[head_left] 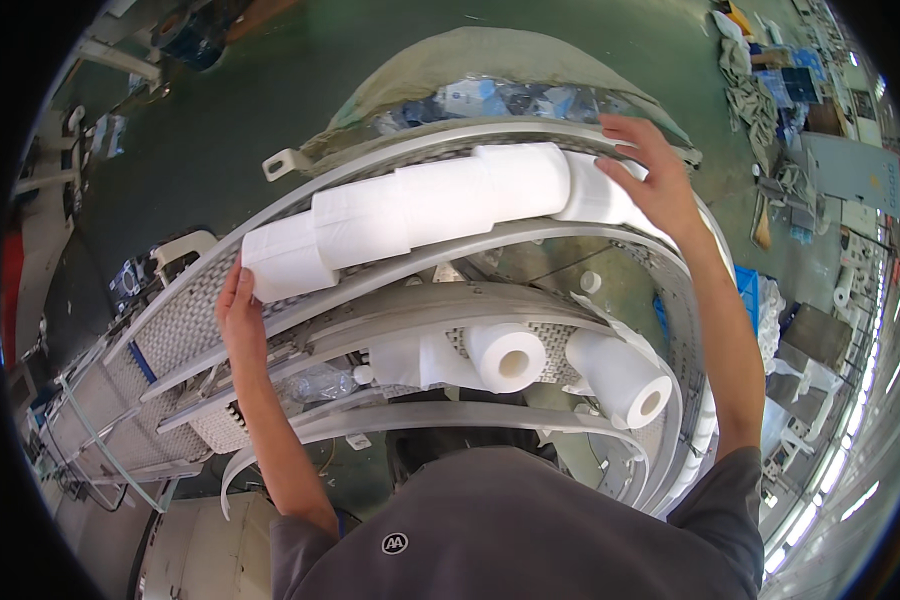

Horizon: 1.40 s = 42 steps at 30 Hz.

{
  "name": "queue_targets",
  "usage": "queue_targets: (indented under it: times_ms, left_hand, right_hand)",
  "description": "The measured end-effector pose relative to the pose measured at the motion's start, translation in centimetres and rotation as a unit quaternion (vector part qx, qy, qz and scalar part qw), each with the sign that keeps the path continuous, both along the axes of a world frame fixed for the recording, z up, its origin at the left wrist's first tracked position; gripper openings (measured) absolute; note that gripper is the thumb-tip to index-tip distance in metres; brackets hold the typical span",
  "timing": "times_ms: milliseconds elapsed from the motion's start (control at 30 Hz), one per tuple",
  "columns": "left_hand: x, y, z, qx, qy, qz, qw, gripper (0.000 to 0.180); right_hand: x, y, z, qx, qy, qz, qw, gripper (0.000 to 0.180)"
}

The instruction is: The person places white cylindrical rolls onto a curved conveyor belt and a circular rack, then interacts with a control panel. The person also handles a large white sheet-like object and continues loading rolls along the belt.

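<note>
A row of several white paper rolls (450, 198) lies end to end on the upper lane of a curved grey conveyor (195, 300), between metal rails. At the row's left end, my left hand (240, 312) is closed against the end roll (285, 260), its thumb and fingertips touching the edge. My right hand (660, 185) reaches over the far rail side, fingers apart, with the thumb close to another white roll (592, 190) further along the lane. Whether that thumb touches the roll I cannot tell.
Nearer me, the lower lane carries a roll with its core showing (507, 358) and a tilted roll (622, 380). Crumpled clear plastic (320, 385) lies beside them. Beyond the conveyor stands a large sack (490, 50) of plastic scraps. A blue crate (747, 290) is at right.
</note>
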State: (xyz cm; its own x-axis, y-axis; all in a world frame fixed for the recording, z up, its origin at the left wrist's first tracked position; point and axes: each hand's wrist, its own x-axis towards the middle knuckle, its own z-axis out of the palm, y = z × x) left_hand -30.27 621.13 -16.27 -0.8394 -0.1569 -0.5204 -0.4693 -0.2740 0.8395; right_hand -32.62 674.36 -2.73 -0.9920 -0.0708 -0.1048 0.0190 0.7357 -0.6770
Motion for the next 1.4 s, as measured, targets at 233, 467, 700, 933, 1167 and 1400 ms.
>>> queue_targets:
  times_ms: [233, 467, 700, 933, 1167, 1400]
  left_hand:
    - [2.1, -4.3, -1.8, -0.056, 0.011, 0.064, 0.996, 0.055]
    - [1.9, -10.7, -1.5, -0.097, -0.015, 0.117, 0.988, 0.054]
    - [2.7, -16.1, -1.9, -0.103, -0.038, 0.153, 0.982, 0.047]
    - [1.4, -16.9, -2.6, -0.103, -0.043, 0.162, 0.980, 0.049]
    - [1.5, -17.6, -2.4, -0.123, -0.042, 0.166, 0.978, 0.054]
    - [2.1, -17.5, -1.5, -0.198, -0.066, 0.185, 0.960, 0.067]
  right_hand:
    - [3.8, -0.2, 11.3, -0.073, 0.140, -0.136, 0.978, 0.030]
    - [15.8, -0.1, 21.6, -0.173, 0.187, 0.254, 0.933, 0.022]
    - [21.6, -4.8, 19.6, -0.263, 0.104, 0.408, 0.868, 0.017]
    - [23.7, -5.6, 19.2, -0.282, 0.085, 0.419, 0.859, 0.016]
    - [23.4, -5.9, 19.8, -0.306, 0.070, 0.460, 0.830, 0.020]
    - [18.6, -6.8, 21.4, -0.341, 0.031, 0.546, 0.765, 0.027]
